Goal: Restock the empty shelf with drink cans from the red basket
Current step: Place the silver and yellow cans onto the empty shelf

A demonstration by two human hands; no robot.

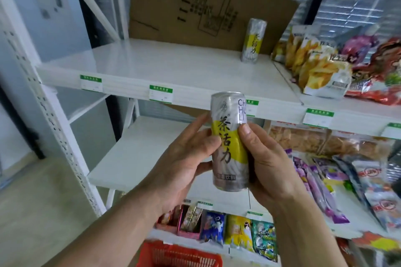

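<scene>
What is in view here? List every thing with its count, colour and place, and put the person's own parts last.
held can: one, silver and yellow, upright between both hands in front of the shelf edge.
shelved can: one, silver and yellow, upright at the back right of the white upper shelf.
cardboard sheet: one, brown, leaning behind the upper shelf.
chip bags: several, yellow and orange, on the same level to the right.
red basket: one, at the bottom edge, partly out of view.
snack packets: several, blue, yellow and green, on a low shelf.
purple packets: several, right of the hands.
left hand: grips the held can's left side.
right hand: grips its right side.
</scene>
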